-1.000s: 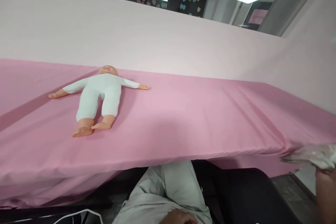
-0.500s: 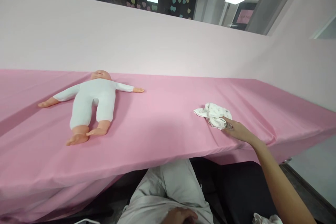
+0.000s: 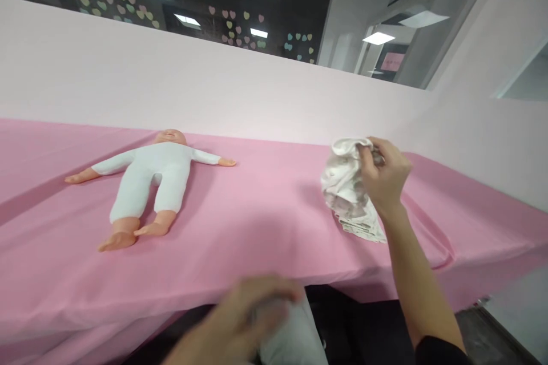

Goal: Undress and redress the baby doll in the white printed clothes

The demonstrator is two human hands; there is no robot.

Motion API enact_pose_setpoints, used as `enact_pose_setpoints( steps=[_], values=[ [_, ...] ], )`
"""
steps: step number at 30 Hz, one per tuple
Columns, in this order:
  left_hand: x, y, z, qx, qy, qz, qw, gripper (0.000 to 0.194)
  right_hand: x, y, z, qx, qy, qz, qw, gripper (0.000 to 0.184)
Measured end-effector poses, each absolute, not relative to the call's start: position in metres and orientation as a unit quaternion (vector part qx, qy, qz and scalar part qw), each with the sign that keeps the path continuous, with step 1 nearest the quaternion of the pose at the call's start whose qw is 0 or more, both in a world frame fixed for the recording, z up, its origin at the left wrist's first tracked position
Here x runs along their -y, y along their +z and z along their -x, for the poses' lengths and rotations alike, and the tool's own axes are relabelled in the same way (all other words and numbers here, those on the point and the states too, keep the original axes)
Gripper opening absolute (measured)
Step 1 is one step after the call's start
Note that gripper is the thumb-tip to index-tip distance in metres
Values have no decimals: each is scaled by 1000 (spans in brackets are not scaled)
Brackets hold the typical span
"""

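Note:
My right hand [image 3: 384, 178] is closed on a crumpled white cloth [image 3: 347, 188] and holds it up above the pink table [image 3: 265, 211], at the right of the middle. My left hand [image 3: 244, 316] is low at the near edge of the table, blurred by motion, its fingers stretched forward with nothing visible in them. A baby doll [image 3: 156, 174] in a white suit lies on its back on the table at the left, arms spread, feet toward me. Both hands are well apart from the doll.
A pale pink wall [image 3: 214, 91] runs along the far side of the table and around the right end. Above it is a dark window with paper hearts [image 3: 231, 25]. My lap in light trousers [image 3: 291, 336] shows below the table edge.
My right hand has lifted the white cloth off the table and holds it bunched in the air. My left hand has risen from my lap toward the table edge.

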State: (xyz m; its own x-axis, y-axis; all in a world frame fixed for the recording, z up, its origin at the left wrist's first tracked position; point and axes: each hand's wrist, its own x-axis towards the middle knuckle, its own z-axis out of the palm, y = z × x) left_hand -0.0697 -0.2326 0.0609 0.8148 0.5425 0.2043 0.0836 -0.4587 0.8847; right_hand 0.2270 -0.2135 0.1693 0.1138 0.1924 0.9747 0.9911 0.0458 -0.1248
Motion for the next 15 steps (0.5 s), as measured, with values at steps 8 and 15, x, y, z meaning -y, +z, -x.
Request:
enact_pose_setpoints(
  steps=[8, 15],
  values=[
    [135, 216, 39, -125, 658, -691, 272, 25, 174, 228, -113, 721, -184, 382, 548, 14],
    [52, 200, 17, -259, 586, -745, 184, 23, 124, 194, -96, 795, 67, 487, 356, 16]
  ],
)
